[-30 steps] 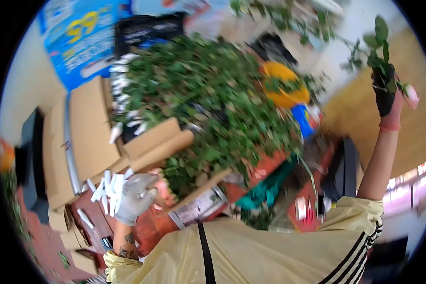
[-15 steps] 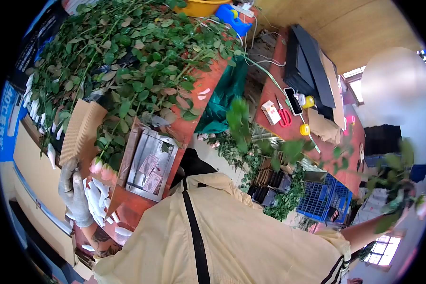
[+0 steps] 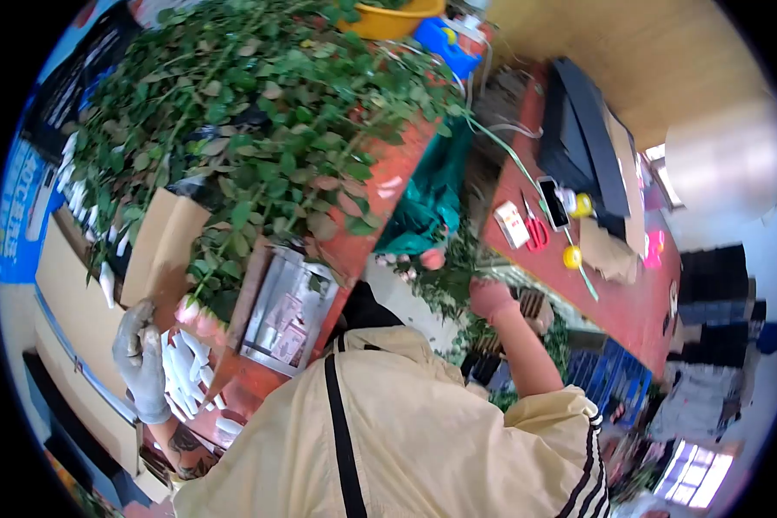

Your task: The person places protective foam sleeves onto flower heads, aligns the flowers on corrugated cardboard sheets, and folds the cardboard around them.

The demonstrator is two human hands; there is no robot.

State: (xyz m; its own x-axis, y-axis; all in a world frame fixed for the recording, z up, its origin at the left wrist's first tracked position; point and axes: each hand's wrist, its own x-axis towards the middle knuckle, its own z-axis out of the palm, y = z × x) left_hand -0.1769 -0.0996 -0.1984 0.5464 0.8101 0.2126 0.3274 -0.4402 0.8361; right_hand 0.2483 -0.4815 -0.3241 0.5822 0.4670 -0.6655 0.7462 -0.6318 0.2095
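My left hand [image 3: 142,363], in a grey glove, has its fingers curled together beside white foam sleeves [image 3: 181,375] and a folded cardboard piece [image 3: 168,246]. Whether something small is between those fingers is hidden. Several pink roses [image 3: 200,318] lie just right of it, under a large heap of leafy rose stems [image 3: 233,112]. Past the table's edge my right hand [image 3: 490,298] reaches down among green leaves, its pink cuff showing and its fingers hidden. A pink rose bloom [image 3: 432,258] is close to the left of that hand.
Red scissors [image 3: 536,231], a small white box [image 3: 511,224] and a phone [image 3: 553,203] lie on the right table. A blue crate [image 3: 617,380] stands below it. A metal tray [image 3: 289,311], a teal bag [image 3: 427,194] and a yellow basin [image 3: 393,19] are near the heap.
My right hand has swung from the far right, where it held a leafy rose stem, down and left to the leaves between the tables. My left hand has barely moved.
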